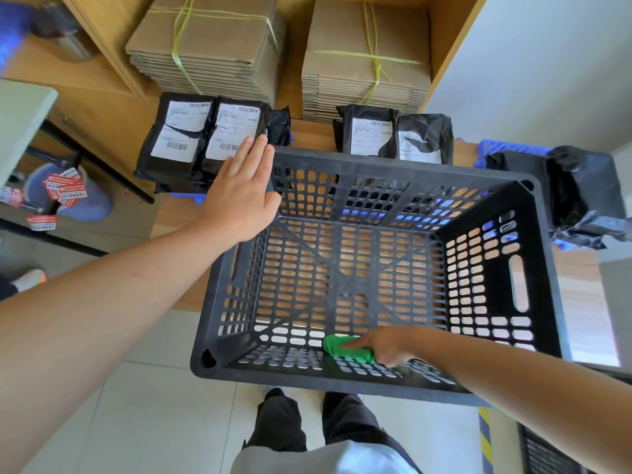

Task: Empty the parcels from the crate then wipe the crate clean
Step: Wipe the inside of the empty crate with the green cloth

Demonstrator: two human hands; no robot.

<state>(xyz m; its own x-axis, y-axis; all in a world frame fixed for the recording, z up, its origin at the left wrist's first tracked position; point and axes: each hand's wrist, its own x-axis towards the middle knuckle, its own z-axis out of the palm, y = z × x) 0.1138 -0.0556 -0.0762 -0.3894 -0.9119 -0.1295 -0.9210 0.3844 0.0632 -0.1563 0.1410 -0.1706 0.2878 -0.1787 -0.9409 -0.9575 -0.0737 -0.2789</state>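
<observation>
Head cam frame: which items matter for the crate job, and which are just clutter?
Job: black crate, green cloth, right hand gripping it, left hand flat against the crate's far corner, black parcels behind the crate.
Lying about: tied cardboard stacks, blue bucket with red labels.

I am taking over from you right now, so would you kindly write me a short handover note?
Left hand: flat, pressing on the far left rim of the black perforated plastic crate.
Right hand: grips the green cloth against the crate's near inner wall.
Black plastic-wrapped parcels with white labels: out of the crate, on the wooden table behind it.
Done: the crate holds no parcels.
Left: the wiping; how much is already clean cannot be told.
</observation>
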